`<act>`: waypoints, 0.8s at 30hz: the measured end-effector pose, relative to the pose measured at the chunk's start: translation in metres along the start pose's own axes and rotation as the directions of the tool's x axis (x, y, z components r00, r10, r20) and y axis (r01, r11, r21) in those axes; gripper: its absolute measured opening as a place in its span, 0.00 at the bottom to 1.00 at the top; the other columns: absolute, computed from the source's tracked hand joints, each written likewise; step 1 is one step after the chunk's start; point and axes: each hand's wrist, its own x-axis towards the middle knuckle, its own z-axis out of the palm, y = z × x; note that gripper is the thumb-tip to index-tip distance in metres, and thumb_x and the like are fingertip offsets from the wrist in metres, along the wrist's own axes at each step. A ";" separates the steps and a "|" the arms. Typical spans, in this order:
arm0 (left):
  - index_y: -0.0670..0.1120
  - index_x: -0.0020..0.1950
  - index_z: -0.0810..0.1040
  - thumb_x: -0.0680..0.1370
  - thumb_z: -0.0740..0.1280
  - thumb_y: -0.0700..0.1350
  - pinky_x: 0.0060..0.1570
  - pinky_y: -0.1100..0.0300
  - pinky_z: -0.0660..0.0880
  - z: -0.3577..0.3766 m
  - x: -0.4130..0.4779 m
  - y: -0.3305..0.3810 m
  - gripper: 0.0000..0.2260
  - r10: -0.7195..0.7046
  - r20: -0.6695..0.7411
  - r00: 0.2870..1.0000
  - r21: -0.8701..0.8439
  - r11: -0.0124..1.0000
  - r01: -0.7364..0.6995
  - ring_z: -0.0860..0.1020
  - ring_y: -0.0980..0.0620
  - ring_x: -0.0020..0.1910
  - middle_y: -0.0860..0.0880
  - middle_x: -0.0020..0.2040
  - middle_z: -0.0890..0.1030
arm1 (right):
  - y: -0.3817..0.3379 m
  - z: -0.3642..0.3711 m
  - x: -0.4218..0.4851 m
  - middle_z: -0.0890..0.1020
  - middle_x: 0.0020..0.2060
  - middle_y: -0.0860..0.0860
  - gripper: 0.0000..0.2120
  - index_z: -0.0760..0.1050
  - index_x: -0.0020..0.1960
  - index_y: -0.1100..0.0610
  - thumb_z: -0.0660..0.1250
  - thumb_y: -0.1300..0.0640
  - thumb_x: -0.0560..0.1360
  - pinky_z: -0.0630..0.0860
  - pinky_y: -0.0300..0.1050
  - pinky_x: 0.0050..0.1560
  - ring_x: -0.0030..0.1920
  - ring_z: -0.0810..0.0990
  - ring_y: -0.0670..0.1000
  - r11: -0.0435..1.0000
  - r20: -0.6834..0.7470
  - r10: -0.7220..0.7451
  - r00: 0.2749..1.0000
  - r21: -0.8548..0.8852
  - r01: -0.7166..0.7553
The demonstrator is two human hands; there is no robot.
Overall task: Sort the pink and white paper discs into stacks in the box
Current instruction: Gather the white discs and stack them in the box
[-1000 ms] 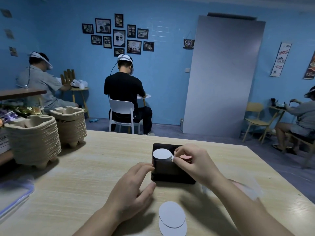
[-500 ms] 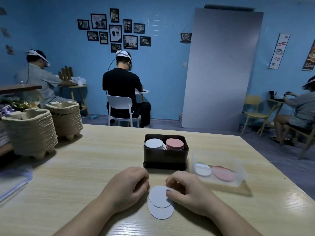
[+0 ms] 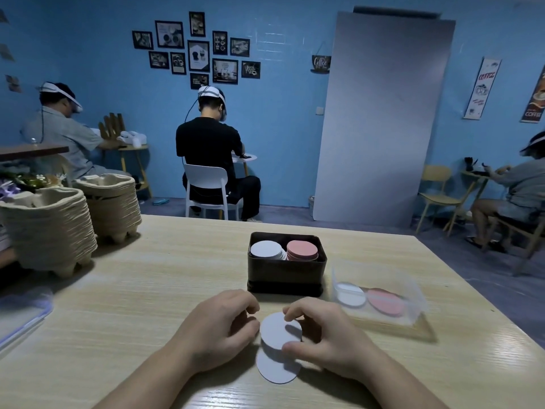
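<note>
Right hand (image 3: 321, 335) pinches the top white disc (image 3: 277, 330), overlapping another on the surface (image 3: 147, 290) before the black box (image 3: 286, 274); left hand (image 3: 218, 329) curls alongside, grip unclear. Best peel off just one and lay it squarely on the white stack (image 3: 267, 250).

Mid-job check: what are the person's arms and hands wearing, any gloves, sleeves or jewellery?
The left forearm and right forearm are bare to the frame edge, no sleeves in view. The left hand and right hand show no gloves, rings, watch or markings.
</note>
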 end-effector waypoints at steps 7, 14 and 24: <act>0.58 0.56 0.76 0.72 0.69 0.68 0.49 0.63 0.75 -0.001 0.000 0.000 0.19 -0.006 -0.004 1.000 -0.075 0.997 0.006 0.76 0.64 0.51 0.64 0.51 0.78 | 0.001 0.003 0.002 0.82 0.57 0.39 0.16 0.79 0.51 0.48 0.79 0.45 0.68 0.78 0.36 0.54 0.59 0.82 0.45 0.994 -0.160 -0.022 0.987 0.104 0.039; 0.59 0.56 0.78 0.76 0.67 0.65 0.47 0.61 0.76 0.001 0.003 0.005 0.14 0.005 -0.004 1.000 -0.098 0.995 -0.005 0.76 0.64 0.51 0.65 0.49 0.79 | 0.005 0.006 0.005 0.81 0.60 0.40 0.15 0.78 0.50 0.46 0.79 0.46 0.69 0.80 0.38 0.55 0.64 0.79 0.43 0.993 -0.164 -0.024 0.986 0.110 0.043; 0.58 0.57 0.76 0.72 0.69 0.68 0.53 0.59 0.72 0.004 0.006 0.011 0.20 0.060 0.105 0.993 -0.046 0.997 -0.055 0.73 0.63 0.50 0.61 0.49 0.77 | 0.014 -0.007 0.001 0.80 0.62 0.37 0.18 0.77 0.51 0.45 0.79 0.43 0.66 0.76 0.35 0.56 0.65 0.77 0.40 0.999 -0.120 0.038 0.992 0.029 -0.034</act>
